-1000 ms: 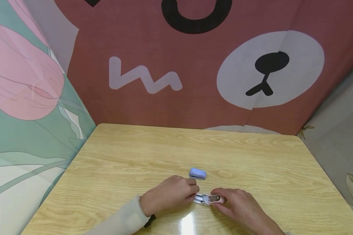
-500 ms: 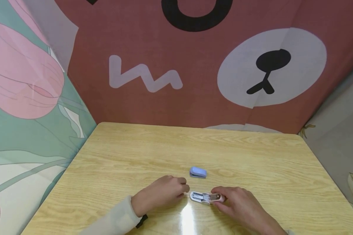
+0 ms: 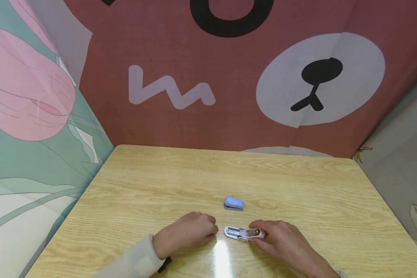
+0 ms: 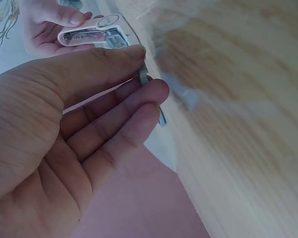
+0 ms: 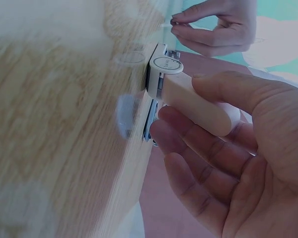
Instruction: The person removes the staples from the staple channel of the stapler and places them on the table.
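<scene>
In the head view a white and pale pink stapler point(image 3: 244, 233) lies unfolded on the table, its metal staple channel facing up. My right hand point(image 3: 281, 239) grips its pink end between thumb and fingers; the right wrist view shows the pink handle point(image 5: 196, 101) raised at an angle. To the left of the stapler, apart from it, is my left hand point(image 3: 189, 231). Between its thumb and index finger, in the left wrist view, it pinches a short ridged grey strip of staples point(image 4: 143, 75), mostly covered by the fingertips.
A small blue-purple stapler point(image 3: 234, 203) sits closed just beyond the white one. The wood-grain table point(image 3: 153, 177) reaches back to a red cloth backdrop point(image 3: 229, 127) with a bear print. Patterned cloths hang at both sides.
My left hand has drawn back to the left, away from the stapler's channel end, uncovering it. The right hand keeps its hold on the stapler with hardly any movement.
</scene>
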Available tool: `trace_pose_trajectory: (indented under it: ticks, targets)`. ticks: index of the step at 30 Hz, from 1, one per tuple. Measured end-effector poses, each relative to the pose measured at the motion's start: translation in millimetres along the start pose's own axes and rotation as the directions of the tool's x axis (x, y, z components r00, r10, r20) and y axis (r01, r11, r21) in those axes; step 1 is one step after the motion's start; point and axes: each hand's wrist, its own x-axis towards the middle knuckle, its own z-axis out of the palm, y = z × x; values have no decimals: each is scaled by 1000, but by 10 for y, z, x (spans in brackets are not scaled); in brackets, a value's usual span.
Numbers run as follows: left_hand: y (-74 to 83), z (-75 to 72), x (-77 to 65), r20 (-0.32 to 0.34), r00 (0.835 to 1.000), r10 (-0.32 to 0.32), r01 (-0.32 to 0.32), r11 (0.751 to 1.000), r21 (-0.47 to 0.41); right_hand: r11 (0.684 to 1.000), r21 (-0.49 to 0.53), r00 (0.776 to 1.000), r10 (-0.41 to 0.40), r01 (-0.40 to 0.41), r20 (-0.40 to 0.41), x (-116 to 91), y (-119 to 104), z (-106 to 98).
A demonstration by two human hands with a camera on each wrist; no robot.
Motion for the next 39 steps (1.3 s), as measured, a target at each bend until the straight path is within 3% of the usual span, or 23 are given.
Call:
trace_pose_trajectory:
  ticks: [14, 28, 39]
  targets:
    - [-14, 34, -51, -17, 999, -29, 28, 999, -36, 998, 57, 1000, 6, -7, 29, 7, 12, -11]
    - [10, 52, -74, -19, 1000, -14, 16, 996, 92, 995, 99, 999, 11, -16, 43, 5, 20, -5]
    - [9, 41, -86, -22, 999, -25, 26, 999, 39, 996, 90, 999, 24, -28, 49, -6, 6, 0]
